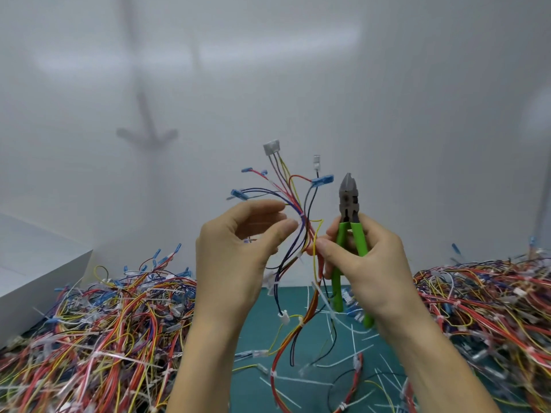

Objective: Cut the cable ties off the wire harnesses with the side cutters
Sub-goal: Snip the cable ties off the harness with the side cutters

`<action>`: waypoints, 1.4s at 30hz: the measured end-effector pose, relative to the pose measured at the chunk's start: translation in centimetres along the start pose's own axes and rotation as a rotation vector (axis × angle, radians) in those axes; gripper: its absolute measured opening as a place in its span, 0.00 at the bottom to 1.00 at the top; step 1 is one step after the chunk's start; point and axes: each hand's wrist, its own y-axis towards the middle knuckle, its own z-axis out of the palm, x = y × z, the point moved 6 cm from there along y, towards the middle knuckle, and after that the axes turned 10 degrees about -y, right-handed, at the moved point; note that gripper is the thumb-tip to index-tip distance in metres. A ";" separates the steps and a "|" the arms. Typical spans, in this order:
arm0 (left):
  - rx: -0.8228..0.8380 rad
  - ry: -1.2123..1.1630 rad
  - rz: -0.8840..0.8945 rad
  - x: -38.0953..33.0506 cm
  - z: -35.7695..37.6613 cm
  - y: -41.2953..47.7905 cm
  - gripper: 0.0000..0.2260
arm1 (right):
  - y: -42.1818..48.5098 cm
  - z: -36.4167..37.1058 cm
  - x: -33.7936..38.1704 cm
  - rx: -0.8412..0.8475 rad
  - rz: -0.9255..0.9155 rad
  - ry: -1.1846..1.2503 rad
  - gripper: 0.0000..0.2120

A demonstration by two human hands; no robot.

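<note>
Right hand (372, 263) grips cutters (348, 201) (blades upward), pinches harness (302, 217); left hand (232, 257) fingers loosely curved, seemingly touching it.

A left hand (229, 257), a right hand (366, 263), one pair of side cutters (348, 204).
One wire harness (301, 226) rises between the two hands. There are two heaps of wires: a left heap (104, 323) beyond the left hand and a right heap (483, 299) beyond the right hand. One white box (38, 278) lies further left.
</note>
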 end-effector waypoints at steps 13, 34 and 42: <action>0.432 0.360 -0.207 1.6 1.5 -0.9 0.09 | 0.3 -0.9 -0.5 -0.034 0.018 0.148 0.05; 0.102 0.536 -0.234 2.5 1.0 -0.8 0.11 | -0.8 -0.3 3.9 0.115 -0.226 -0.025 0.07; 0.122 0.430 -0.283 3.4 0.6 -0.5 0.12 | -0.6 1.2 1.4 0.229 -0.058 -0.306 0.18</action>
